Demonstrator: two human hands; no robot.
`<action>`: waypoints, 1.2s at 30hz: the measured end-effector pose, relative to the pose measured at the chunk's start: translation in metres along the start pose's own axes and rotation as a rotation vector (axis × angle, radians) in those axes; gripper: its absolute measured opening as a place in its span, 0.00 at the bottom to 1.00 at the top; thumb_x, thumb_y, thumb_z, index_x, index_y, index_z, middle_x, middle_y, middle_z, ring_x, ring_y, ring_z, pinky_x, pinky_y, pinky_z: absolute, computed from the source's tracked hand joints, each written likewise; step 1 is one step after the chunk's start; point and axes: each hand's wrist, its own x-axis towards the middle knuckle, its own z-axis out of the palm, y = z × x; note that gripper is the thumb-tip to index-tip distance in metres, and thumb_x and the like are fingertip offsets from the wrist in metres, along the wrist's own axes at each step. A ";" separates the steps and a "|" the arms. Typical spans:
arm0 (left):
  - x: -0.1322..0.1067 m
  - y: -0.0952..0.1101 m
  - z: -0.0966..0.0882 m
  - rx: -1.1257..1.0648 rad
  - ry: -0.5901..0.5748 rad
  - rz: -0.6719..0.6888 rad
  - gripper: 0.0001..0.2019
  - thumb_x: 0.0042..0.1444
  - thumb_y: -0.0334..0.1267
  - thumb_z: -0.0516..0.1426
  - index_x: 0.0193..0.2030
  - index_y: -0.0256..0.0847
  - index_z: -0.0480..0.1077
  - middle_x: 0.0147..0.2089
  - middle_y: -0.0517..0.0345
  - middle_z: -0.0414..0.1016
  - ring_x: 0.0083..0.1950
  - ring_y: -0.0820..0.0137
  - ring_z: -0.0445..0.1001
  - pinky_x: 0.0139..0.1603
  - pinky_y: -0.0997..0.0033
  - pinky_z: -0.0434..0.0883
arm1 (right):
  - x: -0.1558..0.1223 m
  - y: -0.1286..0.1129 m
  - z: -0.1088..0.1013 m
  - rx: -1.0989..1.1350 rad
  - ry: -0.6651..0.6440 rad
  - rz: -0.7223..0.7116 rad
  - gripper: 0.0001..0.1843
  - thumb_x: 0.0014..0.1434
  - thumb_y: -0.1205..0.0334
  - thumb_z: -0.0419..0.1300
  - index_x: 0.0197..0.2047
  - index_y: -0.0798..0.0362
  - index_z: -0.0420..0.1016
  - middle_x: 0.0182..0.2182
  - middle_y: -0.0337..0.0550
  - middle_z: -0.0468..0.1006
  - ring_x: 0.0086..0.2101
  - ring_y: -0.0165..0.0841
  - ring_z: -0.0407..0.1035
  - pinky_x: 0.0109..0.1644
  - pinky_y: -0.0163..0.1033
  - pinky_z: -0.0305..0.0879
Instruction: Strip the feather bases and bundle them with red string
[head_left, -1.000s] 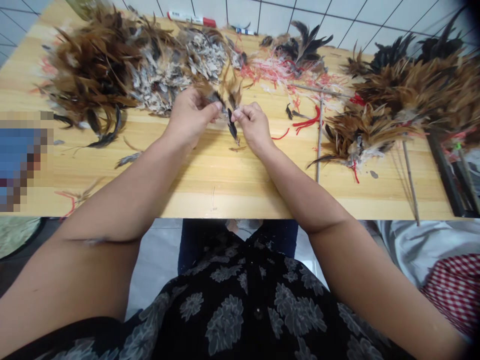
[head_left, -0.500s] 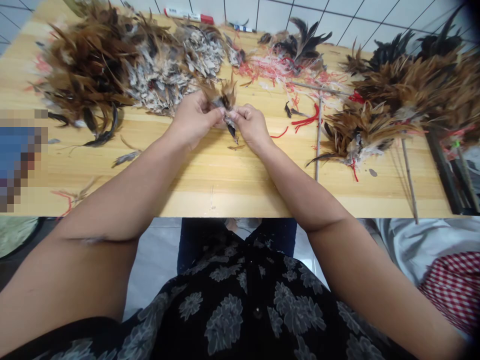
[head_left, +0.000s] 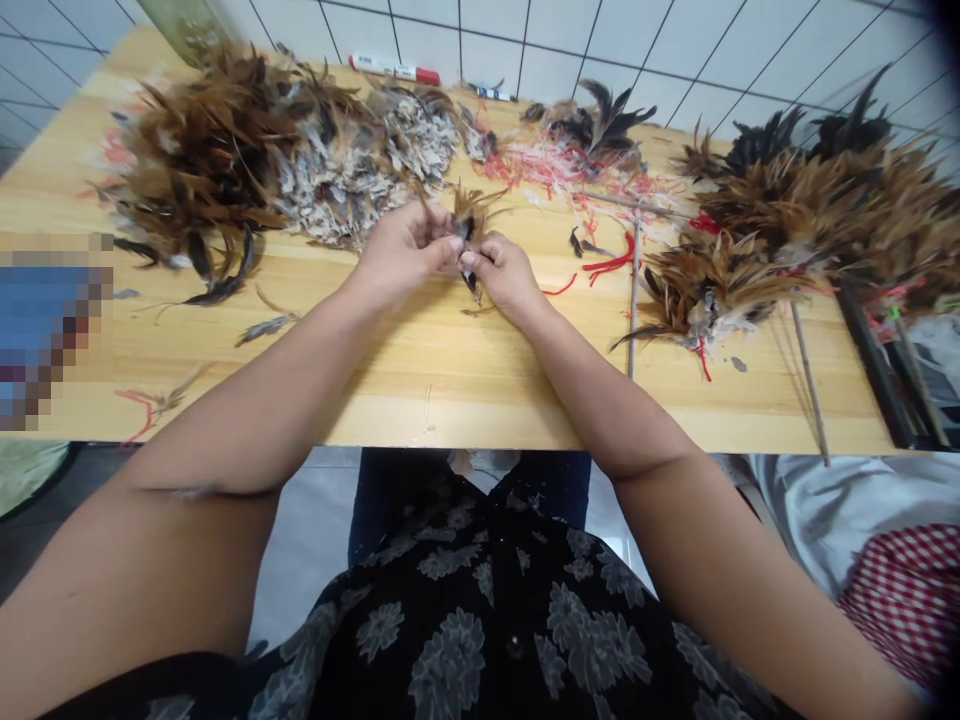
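Over the middle of the wooden table [head_left: 450, 400], I pinch a small bunch of brown and dark feathers [head_left: 472, 208] between both hands. My left hand [head_left: 412, 245] is closed on its left side, thumb against the quills. From the right, my right hand [head_left: 504, 270] grips the same bunch, its thumb and fingertips almost meeting my left thumb. A dark tip pokes out below the thumbs. Just behind my left hand lies a pile of grey-white feathers [head_left: 337, 190], joined to a larger heap of brown feathers [head_left: 202, 140].
To the right are a tied feather bundle [head_left: 705, 285], red string [head_left: 611, 262] and a thin stick [head_left: 634, 310]. Pink shredded string [head_left: 540, 165] lies at the back, near a red-capped marker [head_left: 394, 70] and a blue marker [head_left: 491, 93]. A black frame [head_left: 870, 360] sits far right.
The view has tilted slightly, so the table sits a little lower. Both hands keep holding the feather bunch; the fingers have shifted slightly and its feathers lean more to the right.
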 end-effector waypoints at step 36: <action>0.003 0.000 -0.005 -0.113 -0.141 -0.095 0.13 0.62 0.24 0.72 0.32 0.44 0.81 0.33 0.54 0.83 0.37 0.64 0.76 0.44 0.61 0.75 | -0.015 -0.028 -0.007 0.211 -0.082 0.103 0.33 0.72 0.29 0.79 0.36 0.49 0.76 0.34 0.39 0.81 0.39 0.34 0.75 0.51 0.38 0.79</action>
